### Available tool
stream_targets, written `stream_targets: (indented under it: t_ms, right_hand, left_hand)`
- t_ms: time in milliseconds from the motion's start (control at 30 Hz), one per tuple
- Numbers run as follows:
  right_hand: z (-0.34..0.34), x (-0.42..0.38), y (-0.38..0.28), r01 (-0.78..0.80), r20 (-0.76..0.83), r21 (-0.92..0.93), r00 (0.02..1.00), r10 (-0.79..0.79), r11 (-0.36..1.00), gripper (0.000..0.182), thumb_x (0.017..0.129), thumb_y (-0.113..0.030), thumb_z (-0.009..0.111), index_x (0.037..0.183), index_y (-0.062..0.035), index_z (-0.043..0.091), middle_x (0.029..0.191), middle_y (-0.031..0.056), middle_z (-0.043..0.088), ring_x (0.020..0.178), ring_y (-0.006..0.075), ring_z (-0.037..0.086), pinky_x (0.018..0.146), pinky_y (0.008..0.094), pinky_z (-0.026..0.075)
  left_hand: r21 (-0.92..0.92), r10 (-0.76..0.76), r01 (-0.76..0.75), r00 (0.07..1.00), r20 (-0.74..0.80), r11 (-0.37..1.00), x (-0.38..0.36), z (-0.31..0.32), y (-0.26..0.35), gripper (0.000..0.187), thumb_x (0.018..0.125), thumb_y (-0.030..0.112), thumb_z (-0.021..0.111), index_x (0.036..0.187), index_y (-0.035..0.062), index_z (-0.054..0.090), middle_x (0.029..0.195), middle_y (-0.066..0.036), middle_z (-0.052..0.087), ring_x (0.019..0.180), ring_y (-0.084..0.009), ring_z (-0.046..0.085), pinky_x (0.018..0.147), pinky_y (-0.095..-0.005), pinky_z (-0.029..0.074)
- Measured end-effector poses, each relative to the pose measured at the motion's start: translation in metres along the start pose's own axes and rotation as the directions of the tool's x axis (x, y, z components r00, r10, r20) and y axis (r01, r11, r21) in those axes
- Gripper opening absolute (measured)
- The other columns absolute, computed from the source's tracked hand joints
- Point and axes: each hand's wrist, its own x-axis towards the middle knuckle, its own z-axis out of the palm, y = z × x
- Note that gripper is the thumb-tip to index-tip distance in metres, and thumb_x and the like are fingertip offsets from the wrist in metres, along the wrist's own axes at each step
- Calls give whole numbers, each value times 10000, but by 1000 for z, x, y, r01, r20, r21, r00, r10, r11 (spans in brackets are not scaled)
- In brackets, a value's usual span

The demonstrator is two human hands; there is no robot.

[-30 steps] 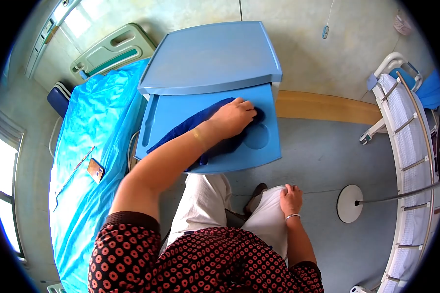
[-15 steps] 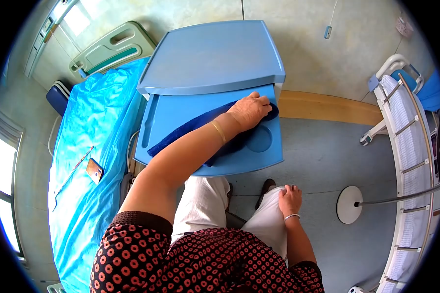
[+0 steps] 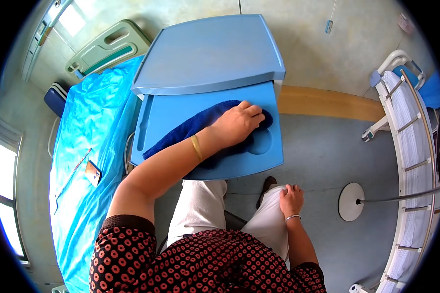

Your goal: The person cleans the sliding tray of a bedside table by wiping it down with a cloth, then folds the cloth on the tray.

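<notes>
A dark blue cloth (image 3: 181,131) lies bunched at a slant across the light blue pull-out tray (image 3: 215,168). On the cloth's right part, my left hand (image 3: 238,124) presses down with curled fingers closed on the fabric. Beside it, a round recess (image 3: 261,141) in the tray is partly covered by the cloth. My right hand (image 3: 292,199) rests on my right knee, its fingers lying over the white trouser leg, holding nothing.
Behind the tray is the blue cabinet top (image 3: 210,51). A bed with a blue cover (image 3: 90,127) stands at left, bearing a phone (image 3: 92,173) and a thin stick (image 3: 76,168). At right are a round white base (image 3: 351,202) and a railed bed (image 3: 410,146).
My left hand has moved left and slightly toward my body, and the cloth's right end has shifted with it. My right hand stays on the knee.
</notes>
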Motion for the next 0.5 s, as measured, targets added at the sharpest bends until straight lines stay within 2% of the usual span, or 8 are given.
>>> stream_targets:
  t_ms: [67, 133, 200, 267, 367, 400, 433, 500]
  right_hand:
    - [2, 1, 4, 5, 8, -11, 1000, -5, 1000, 284, 823, -275, 497, 995, -98, 637, 1037, 123, 582, 988, 330, 517, 835, 408, 459]
    - [2, 3, 5, 28, 12, -26, 1000, -28, 999, 290, 817, -278, 493, 993, -99, 638, 1047, 121, 582, 997, 330, 517, 826, 418, 465]
    - [1, 6, 3, -31, 45, -29, 998, 32, 999, 295, 820, -281, 495, 988, -88, 640, 1029, 122, 585, 996, 329, 517, 825, 418, 464]
    - [4, 6, 8, -22, 53, -31, 998, 24, 999, 298, 824, -284, 497, 992, -83, 639, 1027, 122, 584, 995, 325, 517, 824, 417, 464]
    - [4, 5, 10, -24, 43, -12, 999, 25, 1000, 303, 832, -289, 502, 999, -76, 639, 1022, 121, 580, 990, 318, 516, 822, 414, 465]
    - [3, 4, 11, -31, 28, -1, 999, 31, 1000, 305, 835, -291, 505, 1002, -74, 639, 1020, 120, 578, 987, 314, 516, 820, 411, 466]
    - [4, 3, 12, -25, 31, 2, 999, 25, 1000, 305, 835, -291, 505, 1002, -74, 639, 1020, 120, 578, 987, 314, 516, 820, 411, 466]
    - [7, 3, 13, -3, 7, 19, 1000, 3, 1000, 303, 835, -291, 510, 1005, -76, 640, 1027, 119, 576, 981, 309, 515, 827, 403, 463]
  left_hand:
    - [-39, -51, 51, 999, 3, 998, 16, 7, -4, 241, 815, 106, 554, 1040, 44, 614, 1043, -92, 567, 964, -274, 523, 861, -342, 463]
    - [59, -78, 79, 997, -22, 995, 29, 11, -10, 237, 849, 153, 537, 1042, 34, 608, 1057, -107, 564, 1000, -287, 515, 895, -357, 444]
    - [132, -87, 84, 996, 14, 988, 28, 10, -14, 281, 863, 205, 539, 1076, 33, 601, 1113, -111, 558, 1071, -292, 493, 950, -357, 410]
    - [246, -1, -17, 997, 72, 969, 17, 6, -19, 327, 867, 240, 534, 1117, 37, 595, 1173, -108, 549, 1131, -292, 468, 999, -357, 369]
    - [303, -258, 215, 960, 110, 929, -21, -30, -23, 357, 868, 276, 531, 1103, 18, 609, 1183, -108, 556, 1155, -271, 456, 1007, -355, 356]
    - [371, -315, 236, 934, 168, 898, -34, -42, -26, 353, 865, 270, 536, 1095, 13, 614, 1160, -103, 571, 1131, -264, 467, 991, -346, 366]
    - [367, -389, 314, 909, 151, 876, -50, -46, -32, 346, 861, 260, 542, 1090, 12, 617, 1139, -100, 581, 1107, -261, 477, 979, -340, 373]
    - [397, -440, 349, 883, 165, 849, -79, -64, -34, 333, 851, 248, 555, 1081, 16, 624, 1134, -94, 582, 1090, -258, 484, 974, -336, 378]
